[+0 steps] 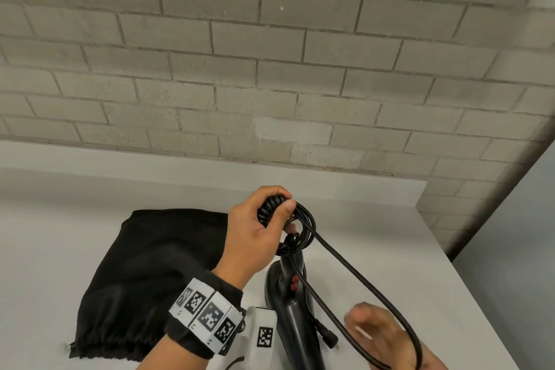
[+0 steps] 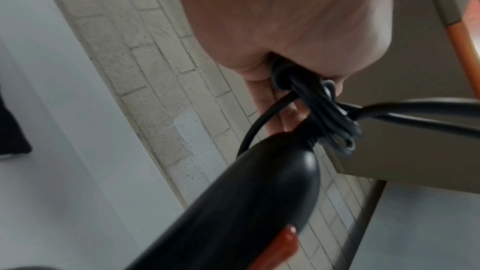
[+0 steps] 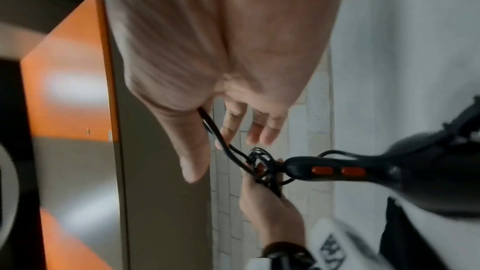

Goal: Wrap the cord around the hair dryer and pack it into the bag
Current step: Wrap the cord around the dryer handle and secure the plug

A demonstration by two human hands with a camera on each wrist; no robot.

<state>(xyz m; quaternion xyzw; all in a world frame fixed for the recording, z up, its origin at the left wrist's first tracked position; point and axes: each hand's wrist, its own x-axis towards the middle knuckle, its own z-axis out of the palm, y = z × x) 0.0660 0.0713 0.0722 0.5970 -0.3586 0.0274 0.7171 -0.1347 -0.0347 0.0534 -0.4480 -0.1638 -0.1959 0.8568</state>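
My left hand [image 1: 255, 228] grips a bundle of coiled black cord [image 1: 271, 207] at the end of the hair dryer's handle, thumb pressed over the coils. The black hair dryer [image 1: 295, 318] hangs down from it above the table, with orange switches [image 3: 337, 170] on its handle. A long loop of cord [image 1: 360, 279] runs down to my right hand [image 1: 381, 336] and passes over the crook of its thumb [image 3: 192, 147]. That hand's fingers [image 3: 259, 130] are stretched out and blurred. The black drawstring bag [image 1: 144, 273] lies flat on the table, left of my left wrist.
The white table [image 1: 390, 234] ends at a brick wall [image 1: 270, 84] behind, and its right edge falls away near my right hand. An orange and grey cabinet [image 3: 70, 79] shows in the right wrist view.
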